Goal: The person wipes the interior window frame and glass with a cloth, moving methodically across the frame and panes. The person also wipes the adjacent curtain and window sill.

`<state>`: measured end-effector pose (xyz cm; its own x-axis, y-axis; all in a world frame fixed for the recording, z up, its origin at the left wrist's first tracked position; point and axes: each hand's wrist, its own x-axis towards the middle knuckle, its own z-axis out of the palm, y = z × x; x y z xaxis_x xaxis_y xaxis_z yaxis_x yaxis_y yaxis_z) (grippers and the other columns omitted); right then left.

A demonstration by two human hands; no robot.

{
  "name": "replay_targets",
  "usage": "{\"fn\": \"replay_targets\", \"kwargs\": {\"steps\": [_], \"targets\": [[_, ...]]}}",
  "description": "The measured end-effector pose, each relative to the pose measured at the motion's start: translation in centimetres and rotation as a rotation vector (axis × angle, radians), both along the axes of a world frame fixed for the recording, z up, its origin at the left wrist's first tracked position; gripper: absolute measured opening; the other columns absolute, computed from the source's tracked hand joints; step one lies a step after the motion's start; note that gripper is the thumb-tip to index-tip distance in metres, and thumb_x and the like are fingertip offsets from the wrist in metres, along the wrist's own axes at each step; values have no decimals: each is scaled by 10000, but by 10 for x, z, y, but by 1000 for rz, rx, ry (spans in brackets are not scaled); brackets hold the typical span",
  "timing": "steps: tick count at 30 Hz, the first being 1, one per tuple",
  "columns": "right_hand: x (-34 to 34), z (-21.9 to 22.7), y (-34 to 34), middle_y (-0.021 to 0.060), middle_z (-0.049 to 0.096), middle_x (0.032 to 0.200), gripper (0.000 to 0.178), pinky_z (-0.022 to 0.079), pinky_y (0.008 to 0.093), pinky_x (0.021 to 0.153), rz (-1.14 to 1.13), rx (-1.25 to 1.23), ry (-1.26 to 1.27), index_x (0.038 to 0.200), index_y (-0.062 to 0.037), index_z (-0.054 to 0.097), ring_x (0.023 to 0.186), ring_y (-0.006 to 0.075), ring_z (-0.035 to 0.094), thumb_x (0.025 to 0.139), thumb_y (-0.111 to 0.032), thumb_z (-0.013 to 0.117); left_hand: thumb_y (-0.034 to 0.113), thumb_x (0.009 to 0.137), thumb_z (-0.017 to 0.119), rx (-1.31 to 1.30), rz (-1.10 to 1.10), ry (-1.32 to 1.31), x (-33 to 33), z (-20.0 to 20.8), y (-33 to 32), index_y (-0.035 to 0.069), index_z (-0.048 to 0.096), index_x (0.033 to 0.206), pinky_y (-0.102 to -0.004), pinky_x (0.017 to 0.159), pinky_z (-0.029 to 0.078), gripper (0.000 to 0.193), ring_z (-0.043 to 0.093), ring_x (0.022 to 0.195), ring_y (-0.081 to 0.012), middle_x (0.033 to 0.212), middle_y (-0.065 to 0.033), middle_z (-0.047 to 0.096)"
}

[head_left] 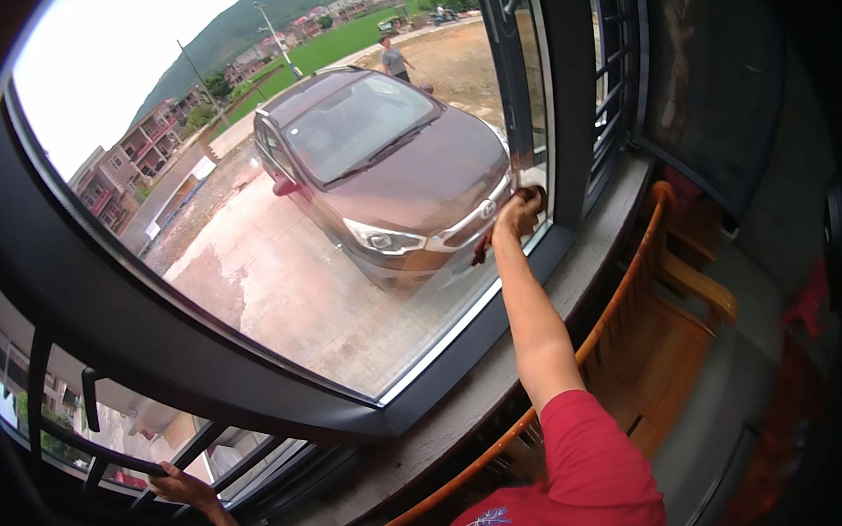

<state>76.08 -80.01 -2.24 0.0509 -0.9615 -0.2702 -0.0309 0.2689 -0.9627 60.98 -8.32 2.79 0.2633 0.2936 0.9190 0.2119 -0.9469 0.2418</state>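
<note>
At the right end of the large clear glass pane point(303, 337), a crumpled dark reddish-brown cloth point(482, 250) is clasped in the bent fingers of the right hand point(518, 213) and held up to the glass. On the near left, a slim black metal bar point(112, 456) is gripped by the left hand point(186, 487), its fingers curled around it. The pane is bordered by a broad dark-grey frame point(192, 350); a slatted orange-brown wooden bench point(643, 367) is placed at right. On the far side, a brownish-maroon car point(427, 170) is seen.
</note>
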Motion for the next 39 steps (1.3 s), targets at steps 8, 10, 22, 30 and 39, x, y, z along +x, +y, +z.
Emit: {"fn": "replay_targets", "kwargs": {"steps": [8,10,22,30,39], "targets": [[-3,55,77,283,435,1274,526,368,558,965,-9,-576,-389,1362,-152,446,1147,462,447,868,-327,485,204,874,521,-21,-84,-63,6,-4,-8,-20,507,1129,-504,978,282,340,434,1083,-400,1088,-214,523],[-22,101,132,270,441,1264,482,355,525,971,23,-882,-472,1334,-122,476,1145,440,440,866,-211,552,221,853,533,-27,-111,-78,2,4,-32,-6,500,1074,-523,987,264,318,433,1067,-400,1059,-194,517],[-54,256,315,133,510,1213,488,402,435,867,209,-1828,-794,1211,-158,603,1076,333,492,743,-38,666,376,857,501,-97,-98,2,-6,12,-47,22,423,1111,-584,1110,116,443,406,1147,-368,1061,-169,434],[-86,178,335,220,529,1252,567,400,442,985,640,-1454,-938,1306,-3,472,1116,386,522,747,87,513,370,858,512,-71,-137,-29,-8,16,-59,34,425,1126,-591,1095,126,438,403,1167,-352,1084,-167,440],[-181,252,409,210,565,1175,467,506,357,834,434,-1995,-927,1261,10,505,1003,290,593,805,26,607,536,925,434,-45,-155,-25,-14,13,-47,41,447,1161,-607,1071,145,548,411,1163,-345,1095,-178,468]]}}
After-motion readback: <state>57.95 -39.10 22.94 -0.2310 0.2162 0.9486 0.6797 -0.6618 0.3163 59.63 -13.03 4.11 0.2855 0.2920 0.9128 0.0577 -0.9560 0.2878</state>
